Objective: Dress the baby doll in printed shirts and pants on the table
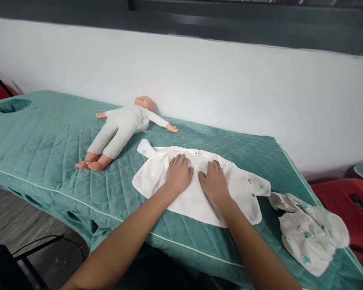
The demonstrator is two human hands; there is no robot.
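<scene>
A white baby top (238, 189) lies spread flat on the green quilted bed (48, 145). My left hand (178, 174) rests palm down on its middle, fingers stretched out. Right beside it, my right hand (214, 181) also lies flat on the cloth with fingers extended. Neither hand grips anything. A baby doll (121, 127) in a light grey bodysuit lies on its back beyond the top, to the left, head towards the wall.
Crumpled white printed baby trousers (311, 233) lie at the bed's right end. A red seat (347, 201) stands past that end. The white wall (230, 80) runs along the far side. The bed has a face hole (12, 105) at far left.
</scene>
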